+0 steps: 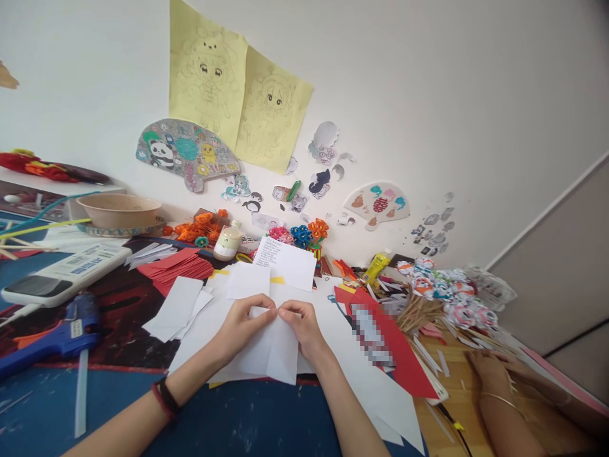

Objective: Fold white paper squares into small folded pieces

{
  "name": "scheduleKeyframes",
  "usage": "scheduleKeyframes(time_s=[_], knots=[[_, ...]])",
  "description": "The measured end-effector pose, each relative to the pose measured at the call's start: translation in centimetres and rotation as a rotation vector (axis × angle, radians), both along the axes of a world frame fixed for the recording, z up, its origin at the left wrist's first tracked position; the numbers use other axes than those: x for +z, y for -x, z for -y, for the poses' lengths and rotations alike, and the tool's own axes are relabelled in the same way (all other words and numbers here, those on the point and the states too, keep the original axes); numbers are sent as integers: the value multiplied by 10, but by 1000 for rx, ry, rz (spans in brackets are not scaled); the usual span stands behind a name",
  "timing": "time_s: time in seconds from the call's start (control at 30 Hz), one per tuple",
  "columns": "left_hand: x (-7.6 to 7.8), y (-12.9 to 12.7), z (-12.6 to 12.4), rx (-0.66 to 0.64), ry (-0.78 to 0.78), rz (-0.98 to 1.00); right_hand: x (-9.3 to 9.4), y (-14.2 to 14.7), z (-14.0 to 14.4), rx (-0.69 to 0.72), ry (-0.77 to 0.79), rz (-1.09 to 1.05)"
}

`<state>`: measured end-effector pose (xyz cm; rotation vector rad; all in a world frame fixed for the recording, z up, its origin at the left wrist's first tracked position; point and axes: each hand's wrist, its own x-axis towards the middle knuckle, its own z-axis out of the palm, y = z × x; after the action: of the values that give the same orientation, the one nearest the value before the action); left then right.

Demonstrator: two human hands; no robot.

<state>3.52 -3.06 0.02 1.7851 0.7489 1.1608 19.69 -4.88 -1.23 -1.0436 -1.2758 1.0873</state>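
Observation:
A folded white paper (271, 352) lies on a pile of white sheets at the table's middle. My left hand (242, 325) pinches its top edge from the left, and my right hand (304, 327) pinches the same edge from the right. The fingertips of both hands almost meet above the fold. A dark and red band sits on my left wrist.
A blue glue gun (52, 336) and a white device (61, 273) lie at the left. Red paper (178, 266), a small bottle (227, 241), paper flowers (302, 235) and a bowl (118, 209) stand behind. Another person's hand (490, 368) rests at the right by paper pinwheels (442, 292).

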Motion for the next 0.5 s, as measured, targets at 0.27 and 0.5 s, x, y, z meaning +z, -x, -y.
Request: scheduleKeyframes(time_s=[0.27,0.5], knots=[[-2,1,-1,6,-31,13,-2,4,0,-56,5,-41],[2,2,-1,35,-6,4,3,2,2,-42,-17,-29]])
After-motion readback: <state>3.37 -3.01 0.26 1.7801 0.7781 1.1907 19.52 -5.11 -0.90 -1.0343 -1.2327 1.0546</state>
